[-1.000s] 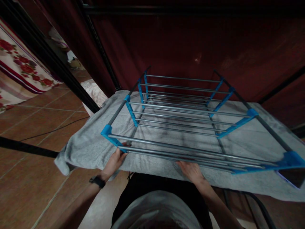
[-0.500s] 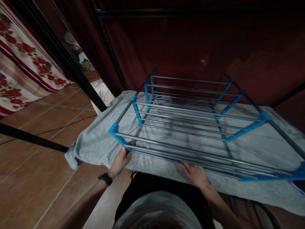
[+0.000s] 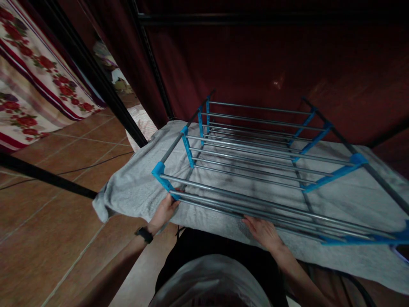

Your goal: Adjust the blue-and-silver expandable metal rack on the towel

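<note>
A metal rack (image 3: 243, 161) of grey tubes with blue plastic connectors lies on a grey cloth. At its near left corner, my left hand (image 3: 165, 209) is closed around the frame beside a blue connector (image 3: 164, 182). A dark watch band (image 3: 144, 234) circles that wrist. My right hand (image 3: 263, 231) holds the near lower rod around the middle of the front side, its fingertips partly hidden beneath the tubes. The right end of the rack reaches the picture's edge.
Grey cloth (image 3: 134, 183) covers a low surface inside a black metal frame (image 3: 73, 183). Dark red fabric (image 3: 255, 64) hangs behind. Left are a floral curtain (image 3: 41, 81), a tiled floor (image 3: 47, 230) and a thin cable (image 3: 96, 163). A purple-edged object (image 3: 399, 252) lies at right.
The whole scene has shifted slightly to the right in view as the camera turned. Both hands keep their places on the rack, which shows no clear movement on the cloth.
</note>
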Motion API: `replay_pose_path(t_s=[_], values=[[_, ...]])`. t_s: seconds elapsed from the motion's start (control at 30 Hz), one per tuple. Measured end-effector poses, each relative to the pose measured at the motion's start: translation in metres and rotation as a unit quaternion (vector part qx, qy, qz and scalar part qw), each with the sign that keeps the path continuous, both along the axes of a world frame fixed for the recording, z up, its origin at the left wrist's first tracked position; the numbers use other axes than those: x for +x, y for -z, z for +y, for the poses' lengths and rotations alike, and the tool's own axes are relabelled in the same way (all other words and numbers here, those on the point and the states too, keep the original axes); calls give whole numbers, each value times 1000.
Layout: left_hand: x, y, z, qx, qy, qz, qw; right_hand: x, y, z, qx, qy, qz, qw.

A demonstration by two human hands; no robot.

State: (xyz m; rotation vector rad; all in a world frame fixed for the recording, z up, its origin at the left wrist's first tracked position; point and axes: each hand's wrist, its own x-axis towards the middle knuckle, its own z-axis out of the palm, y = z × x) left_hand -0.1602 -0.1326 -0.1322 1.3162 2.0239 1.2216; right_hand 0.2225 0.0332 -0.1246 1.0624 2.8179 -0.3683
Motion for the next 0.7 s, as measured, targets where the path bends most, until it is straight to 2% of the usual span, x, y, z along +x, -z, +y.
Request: replay_pose_path(t_s=[0.33,0.7], values=[[-1,-6,-1,-9,12,16,1000,0,0,8,-55,-15,15,998],[1,-6,-2,-13,18,30,999,4,16,7,-53,23,56,997]])
